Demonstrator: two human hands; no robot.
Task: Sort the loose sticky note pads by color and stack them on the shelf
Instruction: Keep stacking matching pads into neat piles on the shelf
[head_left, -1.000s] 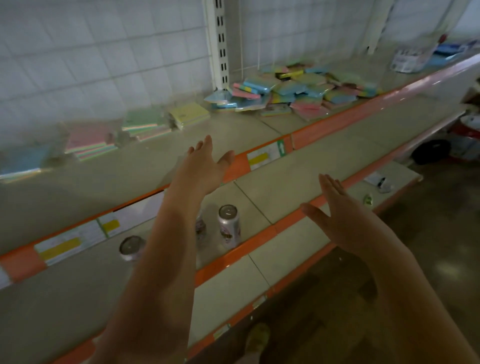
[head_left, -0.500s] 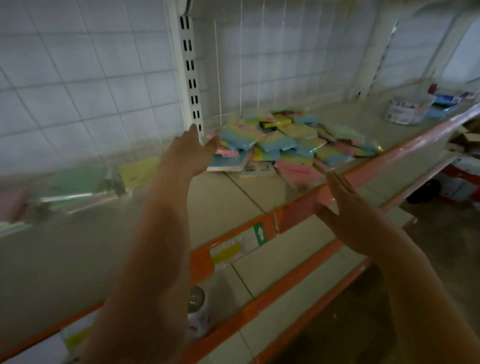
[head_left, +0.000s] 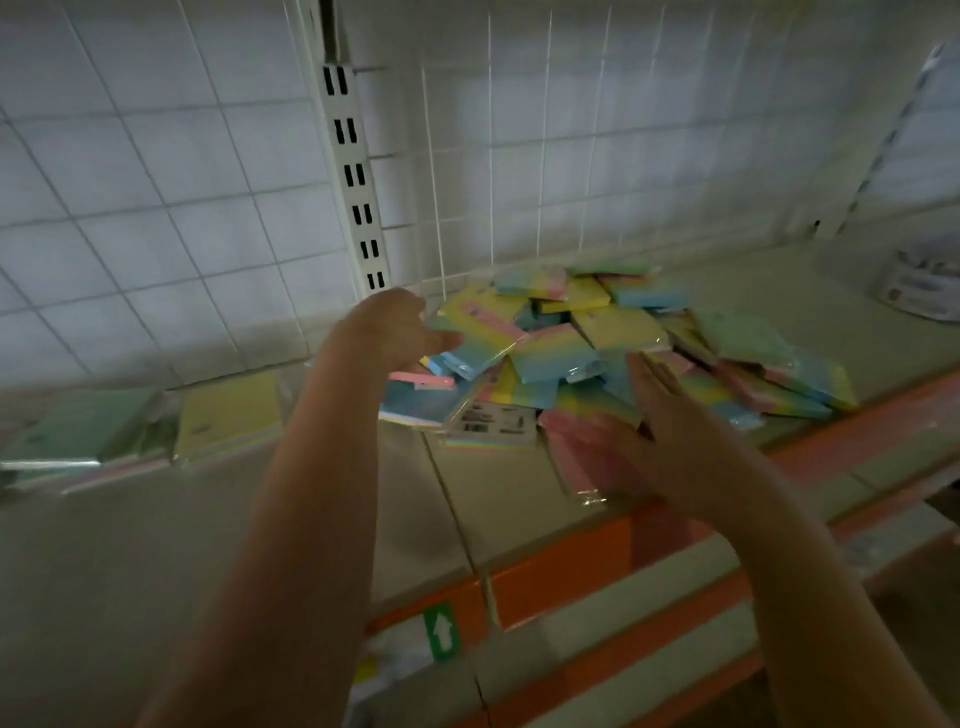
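Sticky note pads (head_left: 597, 343) lie in a messy pile on the shelf (head_left: 467, 499), close to the white tiled back wall (head_left: 156, 182), so they are all mixed up and need sorting. Many are wrapped in shiny plastic and look like they could slide. The left hand (head_left: 387, 325) is at the left side of the pile with its fingers curled in; I cannot tell if its grip has a pad or nothing. The right hand (head_left: 670, 431) is flat, fingers straight, grip let go, over the pink pads (head_left: 576, 441) at the front. Those pink pads sit very near the orange shelf edge (head_left: 571, 561), so a push could knock one off. To the left, a yellow stack (head_left: 228, 410) and a green stack (head_left: 78, 431) are already sorted, a little blurry. Bare shelf lies between them and the pile, which leaves room to carry pads across.
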